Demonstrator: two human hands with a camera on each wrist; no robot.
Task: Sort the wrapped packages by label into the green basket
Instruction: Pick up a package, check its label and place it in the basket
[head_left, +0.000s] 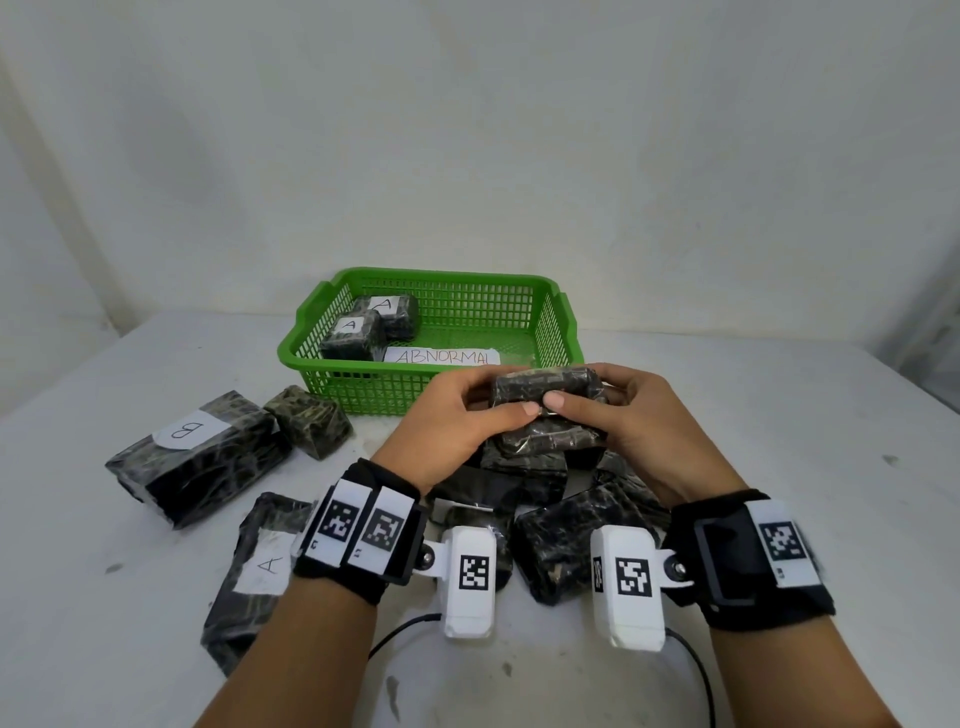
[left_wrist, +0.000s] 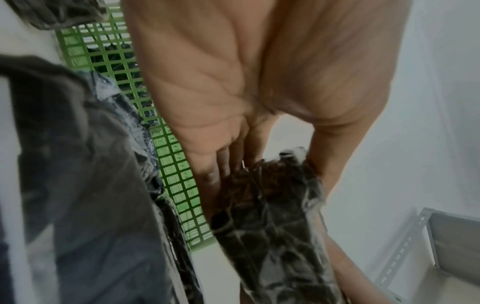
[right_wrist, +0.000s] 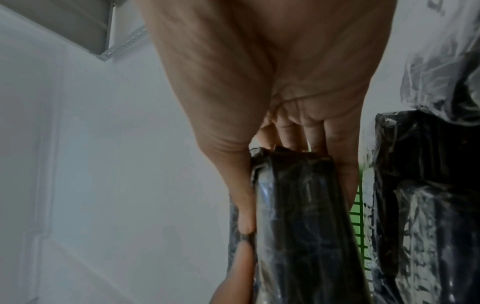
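A dark wrapped package (head_left: 543, 395) is held up over the pile, in front of the green basket (head_left: 563, 325). My left hand (head_left: 462, 421) grips its left end and my right hand (head_left: 618, 410) grips its right end, thumbs meeting on the near face. No label shows on it. The left wrist view shows the package (left_wrist: 270, 216) between fingers and thumb; in the right wrist view the package (right_wrist: 298, 216) is pinched the same way. Two packages marked A (head_left: 358, 332) lie in the basket's left part beside a paper reading ABNORMAL (head_left: 441, 357).
On the white table (head_left: 779, 441) lie a large package marked B (head_left: 197, 457), a small unlabelled one (head_left: 309, 421), one marked A (head_left: 260, 566), and a heap of several dark packages (head_left: 561, 509) under my hands. A metal shelf (left_wrist: 441, 246) stands to the right.
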